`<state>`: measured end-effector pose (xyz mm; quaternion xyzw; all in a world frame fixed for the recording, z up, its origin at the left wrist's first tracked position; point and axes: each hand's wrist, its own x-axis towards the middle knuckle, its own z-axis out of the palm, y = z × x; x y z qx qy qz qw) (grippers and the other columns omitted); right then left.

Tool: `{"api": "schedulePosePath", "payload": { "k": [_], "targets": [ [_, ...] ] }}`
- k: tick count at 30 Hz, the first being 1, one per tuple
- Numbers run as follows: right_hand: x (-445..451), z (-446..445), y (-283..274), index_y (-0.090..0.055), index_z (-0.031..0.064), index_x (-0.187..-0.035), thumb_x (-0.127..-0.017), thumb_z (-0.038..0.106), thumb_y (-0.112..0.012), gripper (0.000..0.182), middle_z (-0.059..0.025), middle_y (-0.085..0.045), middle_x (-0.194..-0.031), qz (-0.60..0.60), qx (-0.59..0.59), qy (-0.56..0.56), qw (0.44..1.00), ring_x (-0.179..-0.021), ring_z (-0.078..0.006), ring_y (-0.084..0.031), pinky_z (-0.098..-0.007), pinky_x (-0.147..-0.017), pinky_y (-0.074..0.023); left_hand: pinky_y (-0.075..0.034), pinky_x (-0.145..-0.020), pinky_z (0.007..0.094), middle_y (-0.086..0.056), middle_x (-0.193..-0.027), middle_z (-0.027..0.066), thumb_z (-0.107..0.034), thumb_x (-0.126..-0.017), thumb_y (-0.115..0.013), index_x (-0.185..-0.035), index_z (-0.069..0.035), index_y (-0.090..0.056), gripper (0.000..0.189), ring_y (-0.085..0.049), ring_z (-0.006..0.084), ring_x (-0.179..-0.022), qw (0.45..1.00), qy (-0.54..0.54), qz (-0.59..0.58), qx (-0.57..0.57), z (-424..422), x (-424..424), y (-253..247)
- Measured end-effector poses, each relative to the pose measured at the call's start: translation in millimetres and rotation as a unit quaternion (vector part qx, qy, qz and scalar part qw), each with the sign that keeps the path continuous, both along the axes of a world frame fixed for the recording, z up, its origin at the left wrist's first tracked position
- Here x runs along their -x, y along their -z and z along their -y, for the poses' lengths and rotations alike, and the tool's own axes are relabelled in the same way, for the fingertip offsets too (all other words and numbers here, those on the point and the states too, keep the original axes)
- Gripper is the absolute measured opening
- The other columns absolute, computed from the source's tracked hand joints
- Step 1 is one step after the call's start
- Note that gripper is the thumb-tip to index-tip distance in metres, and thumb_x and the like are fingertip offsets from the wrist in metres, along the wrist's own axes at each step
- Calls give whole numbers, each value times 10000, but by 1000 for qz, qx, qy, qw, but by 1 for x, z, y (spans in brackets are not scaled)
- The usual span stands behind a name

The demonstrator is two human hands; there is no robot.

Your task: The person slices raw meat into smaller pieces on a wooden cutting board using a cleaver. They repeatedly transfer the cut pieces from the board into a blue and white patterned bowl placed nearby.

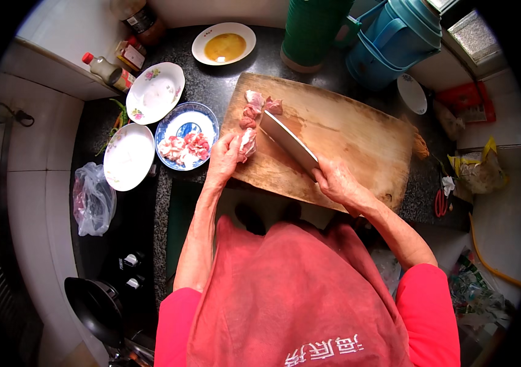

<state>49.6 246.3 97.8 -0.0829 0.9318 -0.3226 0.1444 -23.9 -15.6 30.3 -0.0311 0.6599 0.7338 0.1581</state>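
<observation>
My right hand [339, 181] grips the handle of a cleaver [288, 142], its wide blade slanting up and left over the wooden cutting board [347, 133]. At the board's left edge, my left hand [224, 158] holds a piece of raw meat [247, 143] between thumb and fingers. Several more chunks of raw meat [253, 103] lie in a row beyond it, close to the blade's tip. Beside my left hand stands a blue-and-white plate [213, 117] bearing a heap of sliced raw meat [184, 147]. The palm side of both hands is hidden.
Two floral plates [162, 91] [127, 156] stand at the left, near a plastic bag [94, 199] and a wok [93, 312]. Behind the board are a bowl of beaten egg [225, 48], a green thermos [313, 32] and a blue thermos [391, 46]. Red-handled scissors [441, 202] lie at the right.
</observation>
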Motion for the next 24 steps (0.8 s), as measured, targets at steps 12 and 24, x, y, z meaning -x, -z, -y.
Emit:
{"api": "schedulePosePath", "payload": {
  "k": [12, 24],
  "targets": [
    [-3, 2, 0, -503, 3, -1010, -866, 93, -523, 170, -272, -596, -772, -11, 18, 1, 1000, -759, -466, -576, -513, -668, -461, -485, -665, 230, -650, -849, 8, -182, -911, -624, -1027, 14, -638, 228, -569, 68, -712, 991, 20, -56, 119, -11, -9, -12],
    [-5, 0, 8, -488, -8, -967, -858, 86, -527, 149, -281, -580, -724, -38, 26, -9, 999, -721, -472, -572, -521, -636, -454, -432, -897, 383, -603, -1046, 109, -63, -777, -650, -977, -144, -707, 223, -561, 271, -966, 866, 37, -386, 315, -16, -12, -17]
  ]
}}
